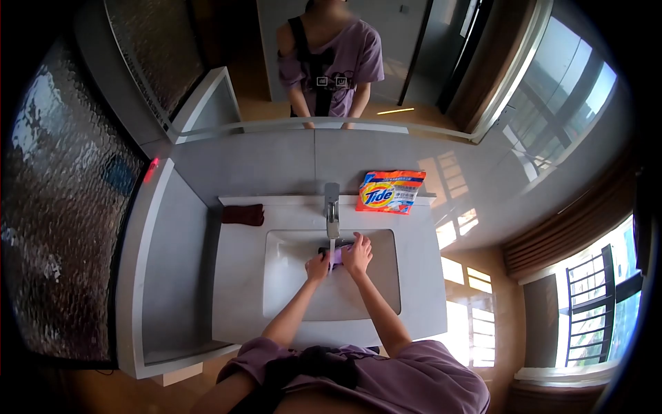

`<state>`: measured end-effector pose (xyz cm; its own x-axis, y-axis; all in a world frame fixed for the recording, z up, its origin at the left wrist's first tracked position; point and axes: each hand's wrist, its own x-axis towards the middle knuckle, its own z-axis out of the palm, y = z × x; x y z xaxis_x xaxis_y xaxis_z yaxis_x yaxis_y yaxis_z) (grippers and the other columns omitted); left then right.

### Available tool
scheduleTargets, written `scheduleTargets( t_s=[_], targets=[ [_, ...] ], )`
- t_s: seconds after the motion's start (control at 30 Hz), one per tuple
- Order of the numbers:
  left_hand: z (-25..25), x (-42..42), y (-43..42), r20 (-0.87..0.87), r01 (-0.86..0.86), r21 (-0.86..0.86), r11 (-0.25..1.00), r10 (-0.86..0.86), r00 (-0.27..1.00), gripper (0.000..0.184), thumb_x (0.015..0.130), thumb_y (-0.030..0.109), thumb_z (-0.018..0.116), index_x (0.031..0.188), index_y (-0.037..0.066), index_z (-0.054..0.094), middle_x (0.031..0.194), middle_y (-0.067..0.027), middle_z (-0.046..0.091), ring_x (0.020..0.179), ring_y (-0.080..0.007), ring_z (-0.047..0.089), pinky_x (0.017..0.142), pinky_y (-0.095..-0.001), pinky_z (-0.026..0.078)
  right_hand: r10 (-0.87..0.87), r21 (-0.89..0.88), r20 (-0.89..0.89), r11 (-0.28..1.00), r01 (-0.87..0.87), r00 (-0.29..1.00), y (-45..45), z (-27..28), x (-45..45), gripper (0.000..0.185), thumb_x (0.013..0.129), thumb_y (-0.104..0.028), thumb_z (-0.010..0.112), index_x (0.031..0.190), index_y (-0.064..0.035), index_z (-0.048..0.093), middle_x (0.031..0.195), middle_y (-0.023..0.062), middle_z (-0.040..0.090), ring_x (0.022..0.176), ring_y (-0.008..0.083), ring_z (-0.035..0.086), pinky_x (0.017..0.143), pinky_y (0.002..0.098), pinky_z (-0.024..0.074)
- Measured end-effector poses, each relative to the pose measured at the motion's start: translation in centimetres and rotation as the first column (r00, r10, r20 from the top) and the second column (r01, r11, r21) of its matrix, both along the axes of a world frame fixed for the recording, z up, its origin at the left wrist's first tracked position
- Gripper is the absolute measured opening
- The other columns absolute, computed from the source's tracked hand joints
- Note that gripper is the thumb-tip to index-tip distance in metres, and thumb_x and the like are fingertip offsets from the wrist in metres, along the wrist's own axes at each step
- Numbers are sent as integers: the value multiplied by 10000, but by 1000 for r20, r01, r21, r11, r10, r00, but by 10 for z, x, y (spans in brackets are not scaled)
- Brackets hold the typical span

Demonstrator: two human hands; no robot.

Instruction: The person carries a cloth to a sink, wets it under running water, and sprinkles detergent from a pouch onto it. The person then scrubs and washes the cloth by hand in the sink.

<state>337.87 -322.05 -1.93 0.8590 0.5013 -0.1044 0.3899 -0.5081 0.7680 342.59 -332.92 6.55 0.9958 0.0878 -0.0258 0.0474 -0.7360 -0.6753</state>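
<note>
A small purple-and-dark cloth [337, 257] is bunched between my hands in the white sink [283, 297], in the stream below the chrome faucet [332, 214]. My left hand [317, 266] is closed on its dark left end. From the right, my right hand [357, 255] grips the purple part, with its fingers bent and partly apart. Much of the cloth is hidden by the hands and the water, so its exact kind does not show.
A folded dark brown cloth [243, 214] lies on the counter [238, 290] left of the sink. An orange Tide detergent bag [391, 192] rests behind the sink at the right. A mirror [400, 69] on the wall reflects the person. Grey-sided shelving [148, 228] borders the counter's left.
</note>
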Motion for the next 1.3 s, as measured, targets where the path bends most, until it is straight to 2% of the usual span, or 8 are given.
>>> scheduleTargets(
  t_s=[0.1,0.37,0.47,0.7,0.9,1.0,1.13,1.3],
  targets=[
    [12,2,-12,74,60,17,998,-61,995,463,822,426,455,610,27,556,602,-173,565,606,-343,570,581,-432,404,23,353,468,911,-211,883,13,58,12,625,648,3,526,1242,-79,351,1291,182,285,1192,386,280,979,421,275],
    [7,-1,-18,189,94,-84,992,-77,979,447,800,417,486,667,-3,563,651,-213,561,644,-398,550,564,-456,419,365,74,551,874,-480,750,18,69,31,612,651,40,510,1234,-95,382,1274,125,384,1192,324,329,995,423,267],
    [10,-1,-13,166,70,-77,995,-56,984,435,797,408,488,678,-3,567,655,-214,564,655,-398,551,576,-456,421,440,-164,513,893,-419,737,9,68,21,569,670,2,497,1220,-111,402,1258,117,395,1189,301,338,969,422,300],
    [50,-25,-11,180,22,-259,966,26,983,394,766,374,534,670,-4,589,567,-169,553,559,-306,570,521,-391,421,181,230,338,936,-267,924,-25,-19,-34,676,600,16,527,1243,-52,331,1226,165,375,1135,349,369,949,404,324],
    [114,-48,-10,94,518,192,834,-541,836,303,679,287,578,589,-1,574,590,-158,565,569,-315,551,533,-396,419,381,599,174,690,-405,908,-34,-98,-58,675,545,10,562,1197,-70,407,1214,157,411,1164,339,353,988,388,275],
    [124,-52,-1,60,596,48,802,-598,799,248,681,240,556,644,-5,567,631,-140,561,592,-290,534,565,-374,408,516,171,417,764,-622,748,-35,-68,-42,468,582,-56,622,1045,-70,554,1113,94,532,1110,245,442,916,357,351],
    [136,-54,6,77,549,-161,820,-544,835,184,689,161,503,658,-19,525,558,-115,504,530,-178,479,529,-299,366,805,537,-183,563,-628,565,-45,-68,-20,254,627,-106,678,845,-12,586,731,49,584,746,124,544,710,261,428],
    [136,-59,17,146,438,-401,805,-416,897,203,726,148,469,694,-39,543,564,-35,524,554,-95,456,521,-251,350,834,473,-137,529,-705,534,-60,-11,-25,218,658,-120,702,811,-5,598,711,39,567,663,97,497,603,264,409]
  ],
)
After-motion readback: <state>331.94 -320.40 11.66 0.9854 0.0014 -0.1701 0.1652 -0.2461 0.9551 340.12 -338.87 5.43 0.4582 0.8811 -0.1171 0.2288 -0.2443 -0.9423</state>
